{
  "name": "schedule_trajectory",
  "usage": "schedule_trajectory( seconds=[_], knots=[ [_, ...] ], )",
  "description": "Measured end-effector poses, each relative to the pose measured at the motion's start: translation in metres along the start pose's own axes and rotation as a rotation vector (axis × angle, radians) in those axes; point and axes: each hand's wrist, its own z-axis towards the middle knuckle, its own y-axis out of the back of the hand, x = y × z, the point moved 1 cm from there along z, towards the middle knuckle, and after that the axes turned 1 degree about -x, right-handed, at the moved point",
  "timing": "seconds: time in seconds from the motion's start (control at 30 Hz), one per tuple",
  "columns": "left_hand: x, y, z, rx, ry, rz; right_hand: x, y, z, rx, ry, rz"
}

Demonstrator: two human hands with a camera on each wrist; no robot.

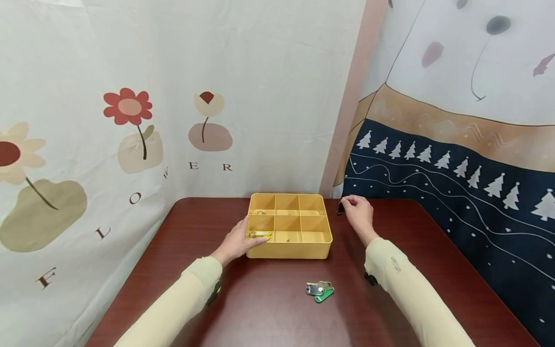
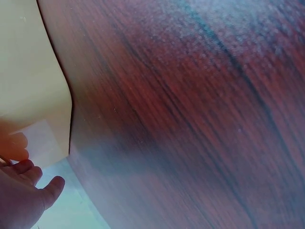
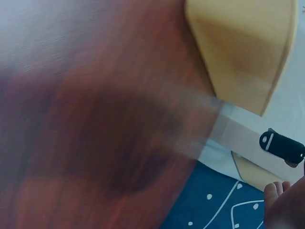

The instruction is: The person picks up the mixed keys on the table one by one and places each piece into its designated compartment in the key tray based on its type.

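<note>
A yellow sectioned box point(image 1: 288, 250) stands near the table's far edge. My left hand point(image 1: 236, 243) grips its left front corner, with the thumb at the front rim. In the front left compartment lies a yellow key tag point(image 1: 264, 233) with keys, partly behind that thumb. To the right of the box, my right hand point(image 1: 359, 212) pinches a black key tag point(image 3: 283, 148), which hangs above the table. On the table in front of the box lie a green key tag point(image 1: 323, 295) and a dark grey key tag point(image 1: 314, 289) with keys.
A key ring point(image 1: 259, 212) shows in the rear left compartment. The dark red-brown table point(image 1: 260, 308) reaches to a white hanging cloth point(image 1: 269, 96) at the back. A navy cloth with trees point(image 1: 438, 188) hangs along the right side.
</note>
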Motion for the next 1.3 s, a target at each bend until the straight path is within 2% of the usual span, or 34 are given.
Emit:
schedule_trajectory(
  seconds=[0.23,0.43,0.73,0.97,1.2,1.3],
  knots=[
    [0.002,-0.001,0.001,-0.001,-0.003,-0.003,0.025,-0.02,0.012,0.023,0.028,0.018],
    [0.0,0.0,0.0,0.004,0.014,-0.016,0.035,-0.035,0.019,0.055,0.028,0.025],
    [-0.002,0.001,-0.004,0.011,0.036,-0.022,0.044,-0.047,0.023,0.094,-0.032,0.064],
    [-0.003,0.0,-0.005,0.002,0.032,-0.026,0.044,-0.056,0.023,0.111,-0.031,0.051],
    [-0.002,-0.001,-0.005,0.004,0.034,-0.003,0.044,-0.055,0.022,0.176,-0.038,0.071],
    [-0.002,0.0,-0.005,0.004,0.039,0.0,0.044,-0.053,0.023,0.179,-0.043,0.084]
  ],
)
